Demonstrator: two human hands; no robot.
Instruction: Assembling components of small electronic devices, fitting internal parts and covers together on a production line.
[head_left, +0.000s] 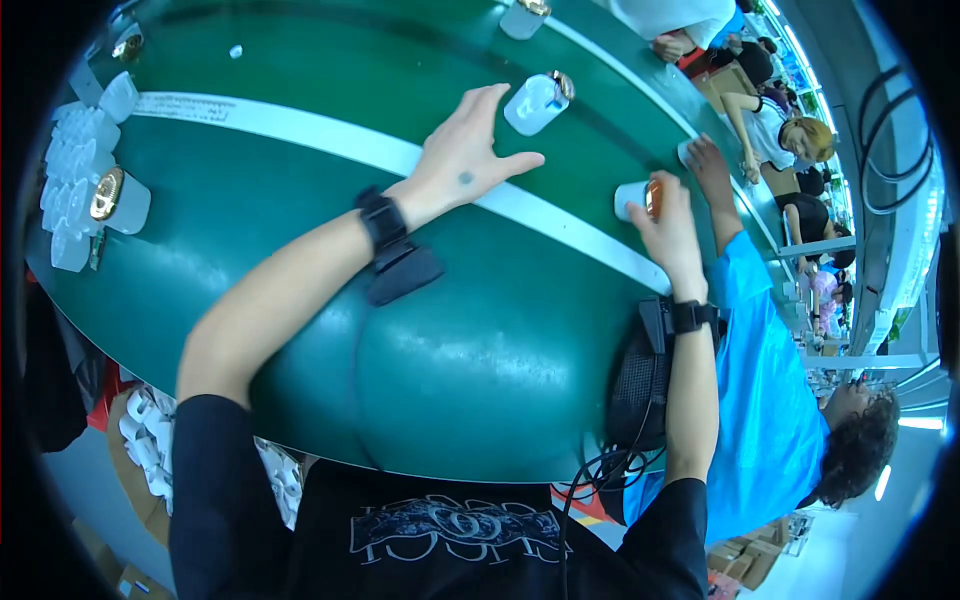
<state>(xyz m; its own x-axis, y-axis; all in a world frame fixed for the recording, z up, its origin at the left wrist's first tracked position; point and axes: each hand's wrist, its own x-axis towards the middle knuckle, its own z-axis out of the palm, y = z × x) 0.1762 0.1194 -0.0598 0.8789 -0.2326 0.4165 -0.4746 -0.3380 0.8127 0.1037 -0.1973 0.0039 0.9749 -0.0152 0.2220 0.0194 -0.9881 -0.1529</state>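
Note:
My left hand reaches over the white line on the green bench, fingers stretched and thumb spread, holding nothing. Just beyond its fingertips a white container with a gold-coloured end lies tilted. Farther right, my right hand has its fingers and thumb around another white container, whose shiny copper-gold end shows under the fingers. A third white container with a patterned gold top is at the left, beside a cluster of clear plastic covers.
A co-worker in a blue top sits close at my right, one hand at a small white piece. Another white container lies at the far side. A black mesh item with cables is beside my right forearm. Boxed white parts stand below left.

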